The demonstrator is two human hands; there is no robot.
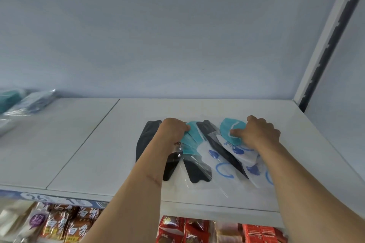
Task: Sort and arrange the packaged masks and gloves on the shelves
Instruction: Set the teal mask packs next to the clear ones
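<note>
While both arms reach over the near edge of the shelf, the scene reads so:

Left fingers (185, 127): curled down onto a teal mask packet (190, 140), gripping its far end.
Left hand (172, 130): knuckles up, lying across the black mask packets (146, 140) at the left of the pile.
Right fingers (234, 131): bent and pinching a second teal mask (230, 127) at its white strap, thumb tucked against the mask's near edge.
Right hand (258, 133): knuckles up, resting on the right side of the pile.
Mask pile: fanned out on the right half of the top shelf (88, 144), near its front edge; a black packet (217, 144) lies between the two teal ones, and white packets with blue print (223, 163) lie nearer, under clear wrapping.
Other packets (29, 100): blurred blue and teal packs at the far left of the same shelf, well apart from the pile; whether masks or gloves I cannot tell.
Price strip (49, 198): runs along the shelf's front edge at left.
Lower shelf: red and brown snack bags (59, 223) stand below, left and right of the arms.
Upright (335, 31): slotted shelf post at far right.
</note>
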